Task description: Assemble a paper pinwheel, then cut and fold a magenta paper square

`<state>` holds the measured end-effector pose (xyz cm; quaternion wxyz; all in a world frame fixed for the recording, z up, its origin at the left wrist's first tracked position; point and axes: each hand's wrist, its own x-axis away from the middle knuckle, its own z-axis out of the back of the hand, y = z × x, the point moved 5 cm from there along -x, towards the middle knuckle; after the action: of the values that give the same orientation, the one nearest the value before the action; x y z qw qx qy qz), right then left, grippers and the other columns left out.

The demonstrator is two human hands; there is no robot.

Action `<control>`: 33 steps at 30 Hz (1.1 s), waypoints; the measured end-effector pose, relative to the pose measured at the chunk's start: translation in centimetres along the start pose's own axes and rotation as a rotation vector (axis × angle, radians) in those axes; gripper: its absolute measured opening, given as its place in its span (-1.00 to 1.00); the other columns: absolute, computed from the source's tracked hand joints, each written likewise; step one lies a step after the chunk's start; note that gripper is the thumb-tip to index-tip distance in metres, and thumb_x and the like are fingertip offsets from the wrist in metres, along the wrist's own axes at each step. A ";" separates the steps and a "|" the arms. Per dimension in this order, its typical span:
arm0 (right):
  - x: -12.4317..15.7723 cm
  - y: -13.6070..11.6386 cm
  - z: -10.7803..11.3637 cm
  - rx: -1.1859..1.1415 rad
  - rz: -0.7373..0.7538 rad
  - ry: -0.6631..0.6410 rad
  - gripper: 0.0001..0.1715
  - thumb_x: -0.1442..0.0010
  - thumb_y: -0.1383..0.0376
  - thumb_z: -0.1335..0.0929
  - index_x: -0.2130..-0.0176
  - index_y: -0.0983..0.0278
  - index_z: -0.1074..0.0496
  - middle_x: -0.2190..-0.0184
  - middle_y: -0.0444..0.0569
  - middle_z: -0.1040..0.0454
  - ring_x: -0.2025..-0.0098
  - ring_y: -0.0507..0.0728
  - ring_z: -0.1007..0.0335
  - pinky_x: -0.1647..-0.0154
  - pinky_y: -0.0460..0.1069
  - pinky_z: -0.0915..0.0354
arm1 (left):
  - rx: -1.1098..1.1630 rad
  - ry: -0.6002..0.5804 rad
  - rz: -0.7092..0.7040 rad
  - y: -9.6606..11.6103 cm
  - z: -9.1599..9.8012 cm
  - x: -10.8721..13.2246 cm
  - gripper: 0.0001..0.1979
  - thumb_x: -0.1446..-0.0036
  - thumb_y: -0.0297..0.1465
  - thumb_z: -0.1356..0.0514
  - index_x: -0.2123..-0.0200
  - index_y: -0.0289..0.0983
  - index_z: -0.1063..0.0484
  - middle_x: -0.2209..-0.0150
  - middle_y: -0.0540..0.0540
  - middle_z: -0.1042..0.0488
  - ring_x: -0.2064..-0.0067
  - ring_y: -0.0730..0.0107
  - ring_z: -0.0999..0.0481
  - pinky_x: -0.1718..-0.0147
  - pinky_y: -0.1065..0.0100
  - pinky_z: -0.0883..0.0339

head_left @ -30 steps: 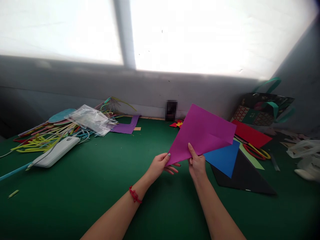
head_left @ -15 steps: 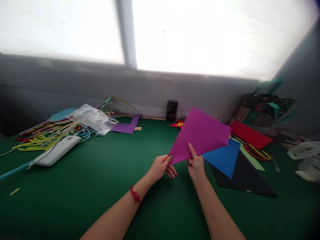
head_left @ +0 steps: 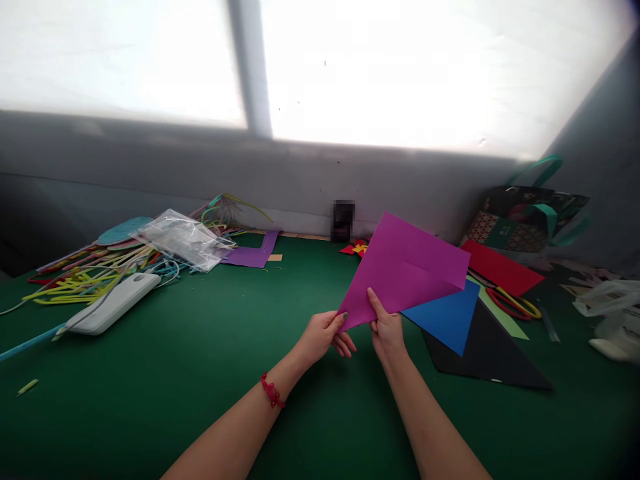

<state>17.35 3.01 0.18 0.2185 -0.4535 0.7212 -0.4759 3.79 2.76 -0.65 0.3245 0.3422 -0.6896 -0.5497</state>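
Observation:
A magenta sheet of paper (head_left: pixel 405 267) is held up at a slant above the green table. My left hand (head_left: pixel 330 333) pinches its lower left corner between thumb and fingers. Along the lower edge, my right hand (head_left: pixel 387 327) grips it with the thumb lying on the front face and the other fingers behind, mostly hidden. The right part of the sheet curls, with a faint bend across it. Behind and below it to the right lie a blue sheet (head_left: pixel 450 317) and a black sheet (head_left: pixel 487 350).
On the right are a red sheet (head_left: pixel 505 267), scissors (head_left: pixel 515 303), a gift bag (head_left: pixel 525 217) and plastic bags (head_left: pixel 610 307). Pipe cleaners (head_left: pixel 85 283), a clear plastic bag (head_left: pixel 183 240) and a white glue gun or power strip-like device (head_left: pixel 117 303) lie left. Purple paper (head_left: pixel 253 256) lies behind.
The right corner of the magenta sheet has shifted slightly rightward. My right thumb has slid a little left across the sheet; my left hand keeps its pinch.

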 end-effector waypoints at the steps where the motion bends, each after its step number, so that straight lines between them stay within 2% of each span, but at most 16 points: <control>1: 0.0 -0.1 0.1 0.013 0.013 0.010 -0.61 0.30 0.14 -0.52 0.59 0.29 -0.32 0.73 -0.30 -0.16 0.76 -0.12 0.10 0.78 -0.09 0.06 | -0.009 -0.003 -0.001 0.0 0.0 0.0 -0.56 -0.09 -0.05 -0.03 0.29 -0.35 -0.30 0.57 -0.15 -0.51 0.60 0.31 -0.49 0.61 0.37 -0.34; 3: 0.0 -0.2 0.2 0.056 0.039 0.023 -0.61 0.29 0.14 -0.51 0.50 0.32 -0.40 0.67 -0.23 -0.30 0.73 -0.07 -0.07 0.75 -0.09 -0.05 | -0.053 0.009 -0.029 0.1 0.3 -0.2 -0.56 -0.08 -0.08 -0.06 0.19 -0.36 -0.33 0.45 -0.19 -0.53 0.50 0.28 -0.53 0.51 0.32 -0.38; 6: 0.2 -0.8 0.1 0.151 0.139 0.038 -0.47 0.24 0.13 -0.49 0.26 0.35 -0.45 0.40 -0.03 -0.50 0.49 0.10 -0.39 0.57 -0.03 -0.30 | -0.150 0.116 -0.167 0.8 0.9 -0.2 -0.49 -0.07 -0.20 -0.14 -0.07 -0.29 -0.20 0.10 -0.25 -0.46 0.15 0.19 -0.50 0.24 0.25 -0.38; 8: 0.8 -1.3 0.0 0.242 0.239 0.066 -0.46 0.21 0.12 -0.48 0.23 0.37 -0.46 0.28 0.05 -0.52 0.30 0.19 -0.44 0.38 0.02 -0.37 | -0.234 0.223 -0.281 1.4 1.2 0.1 -0.42 -0.10 -0.26 -0.13 -0.18 -0.22 -0.06 -0.11 -0.21 -0.27 -0.10 0.18 -0.30 0.01 0.21 -0.25; 11: 1.8 -1.7 -0.4 0.366 0.345 0.114 -0.51 0.17 0.11 -0.46 0.28 0.38 -0.48 0.25 0.10 -0.53 0.20 0.24 -0.45 0.19 0.06 -0.36 | -0.364 0.310 -0.363 1.8 0.7 0.8 -0.39 -0.17 -0.27 -0.05 -0.24 -0.14 0.12 -0.26 -0.09 0.03 -0.26 0.24 0.03 -0.17 0.18 0.03; 13: 2.3 -1.6 -0.8 0.398 0.353 0.117 -0.52 0.16 0.11 -0.45 0.28 0.38 -0.49 0.26 0.11 -0.53 0.20 0.25 -0.46 0.19 0.07 -0.37 | -0.416 0.300 -0.366 1.8 0.1 1.1 -0.36 -0.18 -0.25 -0.03 -0.26 -0.13 0.20 -0.29 -0.04 0.15 -0.28 0.27 0.15 -0.21 0.19 0.12; 15: 2.6 -1.2 -1.0 0.404 0.330 0.102 -0.51 0.16 0.10 -0.44 0.28 0.39 -0.49 0.27 0.11 -0.54 0.22 0.26 -0.47 0.22 0.07 -0.38 | -0.438 0.282 -0.362 1.7 -0.4 1.2 -0.34 -0.17 -0.23 -0.04 -0.26 -0.15 0.21 -0.30 -0.04 0.18 -0.29 0.27 0.18 -0.21 0.20 0.14; 23: 2.2 -0.6 -1.1 0.331 0.274 0.070 -0.51 0.20 0.14 -0.46 0.26 0.38 -0.49 0.26 0.08 -0.54 0.20 0.24 -0.46 0.20 0.06 -0.39 | -0.296 0.272 -0.356 1.9 0.3 0.6 -0.43 -0.18 -0.22 -0.02 -0.22 -0.20 0.03 -0.25 -0.12 -0.01 -0.23 0.22 -0.05 -0.16 0.22 -0.02; 33: 2.6 -0.7 -1.8 0.276 0.247 -0.028 -0.55 0.20 0.16 -0.47 0.28 0.36 -0.49 0.28 0.05 -0.54 0.23 0.22 -0.46 0.22 0.07 -0.40 | -0.086 0.273 -0.334 1.1 0.6 0.0 -0.42 -0.17 -0.24 -0.04 -0.22 -0.23 0.03 -0.23 -0.14 -0.06 -0.22 0.23 -0.08 -0.15 0.23 -0.05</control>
<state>15.02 1.52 1.90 0.3455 -0.3339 0.6960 -0.5337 3.15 3.32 0.32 0.3337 0.5086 -0.5489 -0.5733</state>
